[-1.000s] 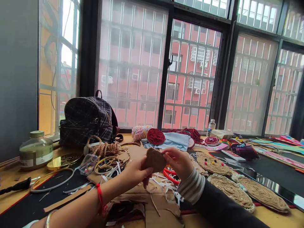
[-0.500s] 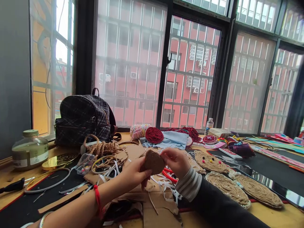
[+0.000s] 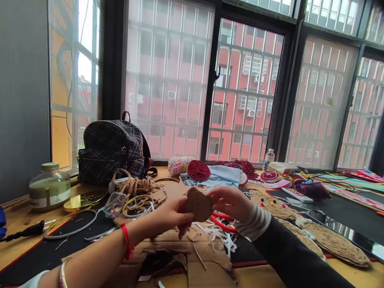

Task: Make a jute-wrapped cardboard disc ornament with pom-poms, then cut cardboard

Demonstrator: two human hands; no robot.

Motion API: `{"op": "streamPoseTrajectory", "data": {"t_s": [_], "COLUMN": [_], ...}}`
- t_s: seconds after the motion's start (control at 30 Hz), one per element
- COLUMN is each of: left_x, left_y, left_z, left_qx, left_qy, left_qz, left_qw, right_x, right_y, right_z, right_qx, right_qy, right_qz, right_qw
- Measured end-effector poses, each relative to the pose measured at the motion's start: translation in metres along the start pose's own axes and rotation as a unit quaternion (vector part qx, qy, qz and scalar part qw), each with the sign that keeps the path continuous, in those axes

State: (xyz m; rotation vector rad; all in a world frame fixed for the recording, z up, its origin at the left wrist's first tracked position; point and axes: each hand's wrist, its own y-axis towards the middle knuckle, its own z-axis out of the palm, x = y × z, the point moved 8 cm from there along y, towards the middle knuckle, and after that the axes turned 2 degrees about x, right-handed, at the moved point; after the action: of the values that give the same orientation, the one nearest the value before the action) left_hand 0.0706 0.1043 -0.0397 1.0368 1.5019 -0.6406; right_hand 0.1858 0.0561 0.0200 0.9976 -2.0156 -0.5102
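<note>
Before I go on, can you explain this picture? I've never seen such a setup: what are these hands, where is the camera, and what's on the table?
There is no machine here, only a person's own bare left hand and right hand. The camera sits on that person's head, looking forward and down. The left hand holds a small brown piece; the right hand is at its right edge, though whether it grips is hard to tell. Below, the table carries cut cardboard and white strips. Toward the left are a jar, a backpack and some rope; on the right, round mats. Farther back lie a dark red yarn ball and light blue cloth.
</note>
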Motion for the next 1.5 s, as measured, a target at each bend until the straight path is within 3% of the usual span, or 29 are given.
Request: {"op": "streamPoseTrajectory", "data": {"t_s": [0.23, 0.57, 0.93, 1.2, 1.33, 1.5], "left_x": [0.0, -0.005, -0.005, -0.01, -0.013, -0.013], "left_y": [-0.001, -0.005, -0.001, -0.003, -0.004, -0.003], "left_z": [0.001, 0.008, 0.001, 0.002, 0.005, 0.012], "left_qx": [0.044, 0.06, 0.002, -0.027, -0.034, -0.023], "left_qy": [0.002, 0.001, 0.002, 0.034, 0.029, 0.0], "left_qz": [0.011, 0.004, 0.01, 0.006, 0.01, 0.019], "left_qw": [0.999, 0.998, 1.0, 0.999, 0.999, 1.0], "right_x": [-0.003, -0.012, -0.018, -0.019, -0.021, -0.018], "right_y": [-0.002, 0.0, -0.001, -0.001, -0.002, -0.005], "right_z": [0.004, -0.002, 0.005, 0.017, 0.019, 0.009], "right_qx": [0.024, -0.049, -0.017, 0.019, -0.007, -0.114], "right_qy": [0.034, 0.031, 0.198, 0.12, 0.127, 0.079], "right_qz": [0.017, 0.02, 0.104, 0.144, 0.155, 0.133], "right_qw": [0.999, 0.998, 0.975, 0.982, 0.98, 0.981]}}
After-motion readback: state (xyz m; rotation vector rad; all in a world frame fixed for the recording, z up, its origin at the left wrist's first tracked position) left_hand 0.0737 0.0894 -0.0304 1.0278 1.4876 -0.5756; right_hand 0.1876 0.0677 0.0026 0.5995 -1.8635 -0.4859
